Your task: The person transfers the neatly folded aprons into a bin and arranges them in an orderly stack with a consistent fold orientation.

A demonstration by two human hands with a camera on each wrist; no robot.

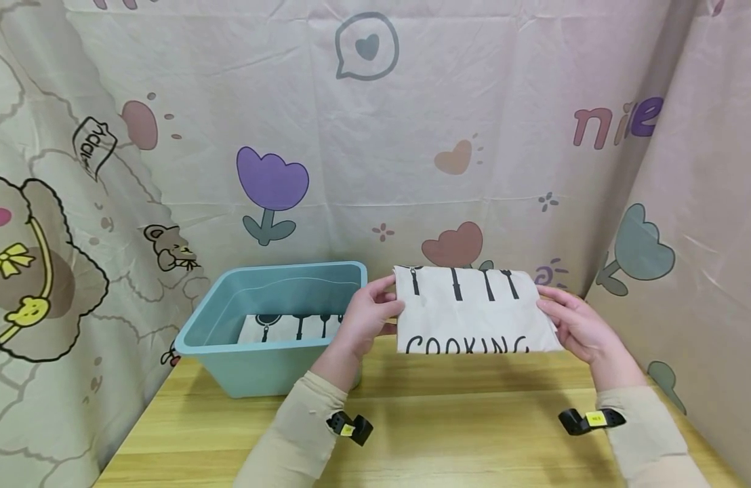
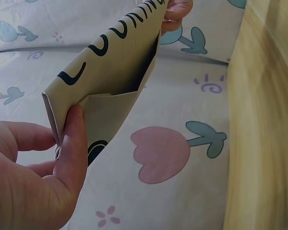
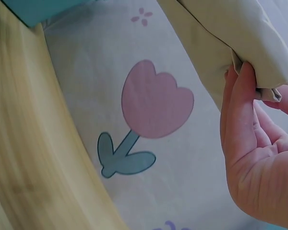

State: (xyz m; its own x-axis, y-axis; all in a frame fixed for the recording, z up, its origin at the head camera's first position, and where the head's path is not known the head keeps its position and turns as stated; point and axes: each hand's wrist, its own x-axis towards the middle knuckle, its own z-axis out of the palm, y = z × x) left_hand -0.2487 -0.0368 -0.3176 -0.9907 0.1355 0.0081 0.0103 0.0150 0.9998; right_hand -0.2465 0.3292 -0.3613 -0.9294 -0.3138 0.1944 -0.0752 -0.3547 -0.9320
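Note:
Both hands hold up a folded white cloth [image 1: 467, 312] printed with black utensils and the word "COOKING". My left hand [image 1: 369, 312] pinches its left edge between thumb and fingers. At the opposite edge, my right hand [image 1: 577, 322] grips it the same way. The left wrist view shows the cloth [image 2: 110, 62] edge-on, its folded layers parting slightly below the lettering. In the right wrist view the thumb presses into a fold near the cloth's corner [image 3: 269, 48]. The cloth hangs above the table, right of a blue-green plastic bin [image 1: 278, 369].
Inside the bin lies another white cloth [image 1: 290, 329] with black utensil prints, partly hidden by the front wall. The bin stands at the back left of the wooden table [image 1: 449, 420]. A patterned curtain [image 1: 375, 169] hangs behind and along both sides.

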